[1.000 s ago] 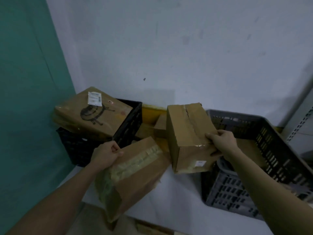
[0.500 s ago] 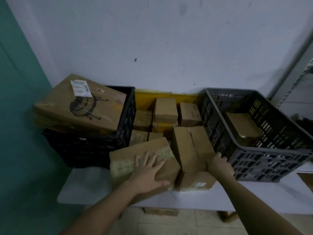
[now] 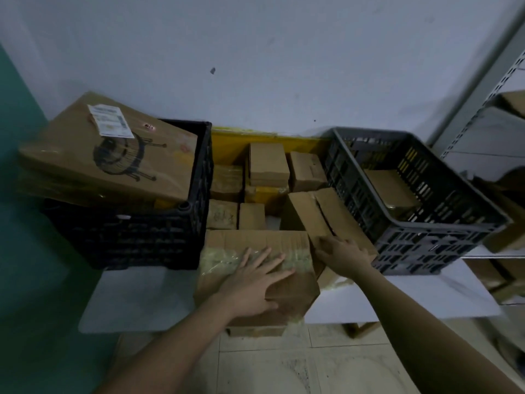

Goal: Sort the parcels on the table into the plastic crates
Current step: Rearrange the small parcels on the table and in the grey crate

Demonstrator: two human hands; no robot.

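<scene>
Both boxes now sit flatter between the crates. White wall [image 3: 284, 52] behind, teal wall [image 3: 17, 194] left, white table [image 3: 136, 297] below. Black crate [image 3: 147, 234] carries a tilted carton [image 3: 99, 155]; grey crate [image 3: 426, 240] right. Left hand [image 3: 252, 282] lies flat, fingers spread, on the taped parcel [image 3: 292, 291]; right hand [image 3: 341, 254] presses the split-top box [image 3: 318, 211], fingers nearly straight.

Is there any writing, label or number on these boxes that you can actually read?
None is legible.
White shipping label on the large parcel atop the black crate: print too blurred to read.
Black drawing on that parcel: a picture, no words.
Faint marks on a small box: unreadable.
</scene>
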